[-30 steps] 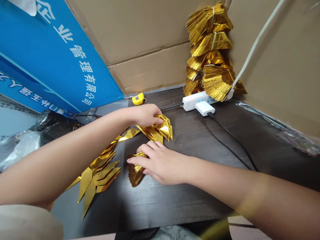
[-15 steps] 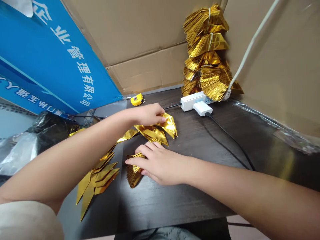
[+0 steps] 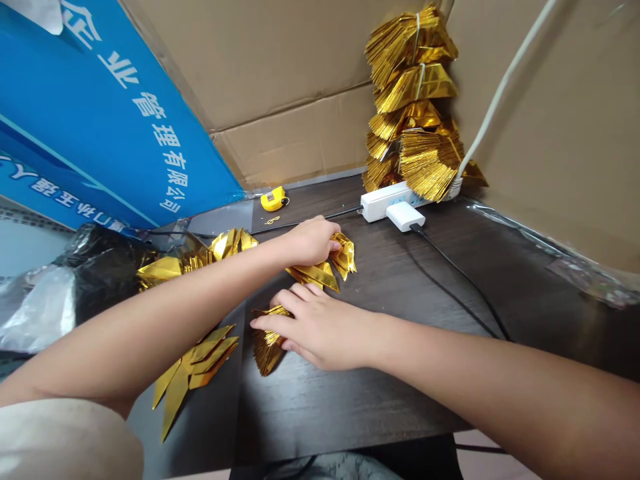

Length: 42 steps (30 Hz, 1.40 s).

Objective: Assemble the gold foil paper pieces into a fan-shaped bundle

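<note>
My left hand (image 3: 316, 241) has its fingers closed on a folded gold foil piece (image 3: 345, 256) in the middle of the table. Other gold pieces (image 3: 316, 275) lie just under and in front of it. Nearer to me, my right hand (image 3: 313, 325) grips a pleated gold foil bundle (image 3: 267, 350), its fingers curled over the top. Loose gold strips (image 3: 200, 360) are spread to the left of that bundle, partly behind my left forearm. More gold pieces (image 3: 230, 245) lie beyond the same forearm.
Banded gold bundles (image 3: 417, 87) are stacked in the back corner beside a white power strip (image 3: 377, 203) with a charger (image 3: 405, 217). A black cable (image 3: 465, 287) crosses the dark table (image 3: 310, 413). A yellow tape measure (image 3: 273, 199) and plastic bags (image 3: 90, 287) lie farther left.
My left hand has shifted slightly to the right, with its forearm raised farther up the view. A small rubber band near the tape measure is now uncovered. My right hand has stayed in place.
</note>
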Each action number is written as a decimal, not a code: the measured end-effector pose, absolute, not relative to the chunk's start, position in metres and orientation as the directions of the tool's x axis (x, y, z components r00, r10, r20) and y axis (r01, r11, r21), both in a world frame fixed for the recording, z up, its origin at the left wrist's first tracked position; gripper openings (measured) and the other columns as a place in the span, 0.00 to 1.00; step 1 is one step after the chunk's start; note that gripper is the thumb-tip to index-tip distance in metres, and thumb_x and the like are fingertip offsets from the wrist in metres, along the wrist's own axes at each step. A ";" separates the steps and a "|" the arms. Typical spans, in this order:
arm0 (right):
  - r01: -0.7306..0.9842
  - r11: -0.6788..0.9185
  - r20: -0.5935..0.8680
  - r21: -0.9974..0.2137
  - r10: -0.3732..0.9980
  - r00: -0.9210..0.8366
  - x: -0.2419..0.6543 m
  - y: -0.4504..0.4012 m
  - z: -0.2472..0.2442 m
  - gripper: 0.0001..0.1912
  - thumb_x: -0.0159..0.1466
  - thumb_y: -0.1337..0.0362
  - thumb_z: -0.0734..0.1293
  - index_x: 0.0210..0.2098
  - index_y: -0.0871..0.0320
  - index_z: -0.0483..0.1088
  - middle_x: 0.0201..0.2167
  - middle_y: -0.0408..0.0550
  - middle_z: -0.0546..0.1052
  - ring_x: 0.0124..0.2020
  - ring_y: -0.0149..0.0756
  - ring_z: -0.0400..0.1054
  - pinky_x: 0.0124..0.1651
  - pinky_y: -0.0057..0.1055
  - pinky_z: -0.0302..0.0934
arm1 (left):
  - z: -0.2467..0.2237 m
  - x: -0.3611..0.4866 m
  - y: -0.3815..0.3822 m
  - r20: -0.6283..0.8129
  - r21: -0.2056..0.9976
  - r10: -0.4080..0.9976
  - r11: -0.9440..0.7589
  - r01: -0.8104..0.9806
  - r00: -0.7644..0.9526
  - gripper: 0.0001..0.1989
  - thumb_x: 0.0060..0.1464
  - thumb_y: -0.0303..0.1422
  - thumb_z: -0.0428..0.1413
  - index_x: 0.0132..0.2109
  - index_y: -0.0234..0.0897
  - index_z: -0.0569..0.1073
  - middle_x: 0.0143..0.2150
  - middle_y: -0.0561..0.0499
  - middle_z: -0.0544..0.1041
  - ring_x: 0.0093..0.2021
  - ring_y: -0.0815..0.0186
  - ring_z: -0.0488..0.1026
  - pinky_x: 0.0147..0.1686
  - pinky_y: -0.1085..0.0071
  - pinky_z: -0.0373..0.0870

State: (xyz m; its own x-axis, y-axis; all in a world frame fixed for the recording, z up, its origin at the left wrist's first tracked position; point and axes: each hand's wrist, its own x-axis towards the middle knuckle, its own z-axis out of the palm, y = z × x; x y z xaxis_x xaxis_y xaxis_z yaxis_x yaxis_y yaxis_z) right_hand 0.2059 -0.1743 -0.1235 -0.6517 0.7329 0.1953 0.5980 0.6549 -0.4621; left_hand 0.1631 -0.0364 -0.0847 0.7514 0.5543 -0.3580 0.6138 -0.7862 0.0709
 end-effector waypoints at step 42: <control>0.506 0.736 0.297 -0.450 0.658 -0.692 0.199 -0.179 -0.133 0.31 0.73 0.67 0.59 0.71 0.70 0.48 0.58 0.67 0.68 0.58 0.54 0.62 0.59 0.57 0.63 | -0.117 -0.025 -0.099 0.314 0.510 0.639 -0.738 0.443 0.702 0.08 0.67 0.30 0.51 0.44 0.34 0.75 0.38 0.49 0.76 0.40 0.68 0.73 0.42 0.71 0.70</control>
State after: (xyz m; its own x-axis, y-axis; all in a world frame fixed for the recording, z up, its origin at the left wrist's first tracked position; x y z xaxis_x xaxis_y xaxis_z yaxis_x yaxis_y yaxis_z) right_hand 0.1985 -0.1786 -0.1332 -0.6923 0.6579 0.2965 0.5061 0.7356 -0.4504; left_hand -0.0248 -0.0989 -0.1169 0.7023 0.6388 0.3142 0.4427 -0.7375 0.5099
